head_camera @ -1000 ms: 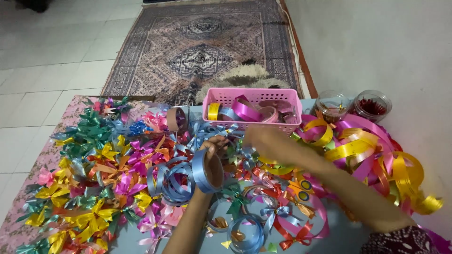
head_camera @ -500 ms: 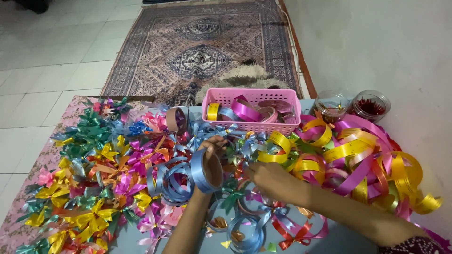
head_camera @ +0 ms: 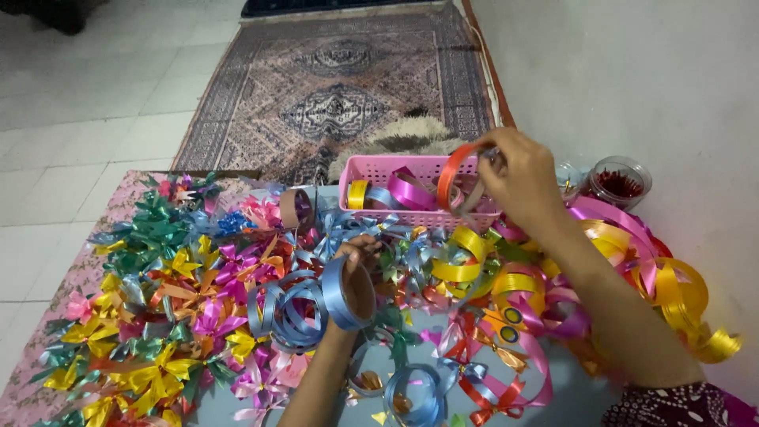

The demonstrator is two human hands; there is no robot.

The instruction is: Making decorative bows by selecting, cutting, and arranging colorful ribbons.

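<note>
My left hand (head_camera: 357, 273) sits at the middle of the table, fingers closed on a coil of light blue ribbon (head_camera: 312, 304) that loops over my wrist. My right hand (head_camera: 520, 180) is raised over the right end of the pink basket (head_camera: 379, 168) and pinches an orange-red ribbon loop (head_camera: 452, 170) above the basket's rim. Inside the basket lie yellow, blue and magenta ribbon rolls (head_camera: 403, 192).
Many finished ribbon bows (head_camera: 158, 316) in green, yellow, pink and orange cover the left of the table. Loose curls of yellow and pink ribbon (head_camera: 632, 261) pile up at the right. Two small clear jars (head_camera: 617, 182) stand by the wall. A patterned rug (head_camera: 332, 95) lies beyond.
My right hand has risen from the ribbon pile at the table's middle up to the basket's right end and now holds an orange-red loop. The left hand has stayed put.
</note>
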